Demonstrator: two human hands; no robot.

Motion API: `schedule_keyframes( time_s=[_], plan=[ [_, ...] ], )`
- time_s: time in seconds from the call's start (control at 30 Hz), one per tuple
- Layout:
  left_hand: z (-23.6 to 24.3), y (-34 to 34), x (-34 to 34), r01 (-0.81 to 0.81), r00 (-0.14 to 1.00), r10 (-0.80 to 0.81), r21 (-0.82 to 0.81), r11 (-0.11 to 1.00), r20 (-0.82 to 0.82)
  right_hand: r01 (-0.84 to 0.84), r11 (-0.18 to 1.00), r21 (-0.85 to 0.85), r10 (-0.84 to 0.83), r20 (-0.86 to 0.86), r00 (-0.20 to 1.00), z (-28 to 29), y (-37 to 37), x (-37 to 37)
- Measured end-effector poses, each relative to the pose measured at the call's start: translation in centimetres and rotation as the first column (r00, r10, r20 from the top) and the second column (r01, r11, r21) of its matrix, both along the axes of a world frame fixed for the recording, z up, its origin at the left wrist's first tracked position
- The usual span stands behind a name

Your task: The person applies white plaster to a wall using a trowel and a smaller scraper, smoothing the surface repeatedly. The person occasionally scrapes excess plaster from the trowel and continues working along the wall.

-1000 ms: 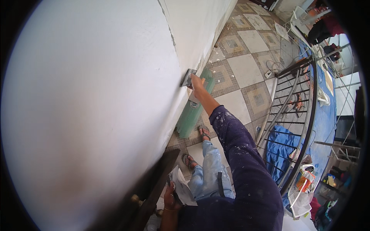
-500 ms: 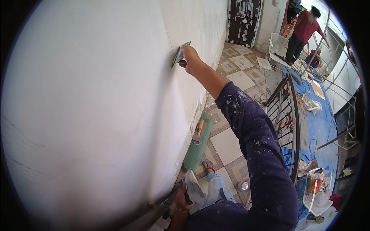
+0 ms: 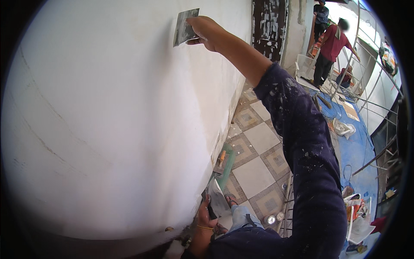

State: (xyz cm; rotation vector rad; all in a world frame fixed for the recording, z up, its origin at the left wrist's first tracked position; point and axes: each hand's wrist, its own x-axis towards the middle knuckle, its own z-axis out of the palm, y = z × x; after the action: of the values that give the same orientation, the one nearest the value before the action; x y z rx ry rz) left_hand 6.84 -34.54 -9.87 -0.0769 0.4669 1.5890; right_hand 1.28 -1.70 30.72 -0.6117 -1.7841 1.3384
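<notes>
High on the white wall (image 3: 120,112), my right hand (image 3: 205,31) is closed on a flat metal scraper (image 3: 184,26). Its blade stands close against the wall; whether the whole edge touches, I cannot tell. Below, near my body, my left hand (image 3: 208,215) grips a wide flat blade (image 3: 219,199) by a black part, and its face is smeared grey and white. On the floor by the wall's foot, a trowel with an orange-brown handle (image 3: 222,158) lies on a green sheet-like piece (image 3: 228,162).
Tiled floor (image 3: 253,175) runs along the wall to a dark, white-patched door (image 3: 269,26). Small cans (image 3: 270,219) stand near my leg beside a metal railing (image 3: 290,203). Several people (image 3: 334,47) are near scaffold poles (image 3: 358,43) and blue sheeting (image 3: 358,151). A white chair (image 3: 361,226) holds bags.
My right hand has slid the scraper up and a little left along the wall. My left hand still holds its blade low down. The view has shifted slightly.
</notes>
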Motion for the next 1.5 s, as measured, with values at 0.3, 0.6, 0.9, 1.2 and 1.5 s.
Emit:
schedule_keyframes(
  time_s=[0.3, 0.6, 0.9, 1.2, 1.5],
  plan=[
    [9.7, 2.4, -1.3, -0.034, 0.987, 0.086, 0.353, 0.935, -0.134, -0.487, 0.049, 0.872, 0.362, 0.439, 0.822, -14.5, -15.4, 17.2],
    [16.1, 6.8, -0.8, -0.153, 0.964, 0.235, 0.466, 0.872, -0.122, -0.416, 0.255, 0.873, -0.082, 0.448, 0.890, -17.4, -7.9, 22.1],
    [18.4, 17.6, 4.3, -0.359, 0.897, 0.413, 0.285, 0.889, -0.159, 0.275, 0.837, 0.473, -0.037, -0.453, 0.891, -28.9, -5.6, 23.3],
    [19.8, 21.4, 8.0, -0.202, 0.922, 0.280, 0.286, 0.937, -0.268, 0.231, 0.656, 0.719, -0.029, -0.282, 0.959, -23.1, -3.8, 25.9],
    [19.6, 23.8, 8.8, 0.078, 0.953, -0.016, 0.192, 0.978, -0.303, 0.165, 0.912, 0.376, -0.234, 0.145, 0.962, -23.9, 0.2, 29.9]
  ],
)
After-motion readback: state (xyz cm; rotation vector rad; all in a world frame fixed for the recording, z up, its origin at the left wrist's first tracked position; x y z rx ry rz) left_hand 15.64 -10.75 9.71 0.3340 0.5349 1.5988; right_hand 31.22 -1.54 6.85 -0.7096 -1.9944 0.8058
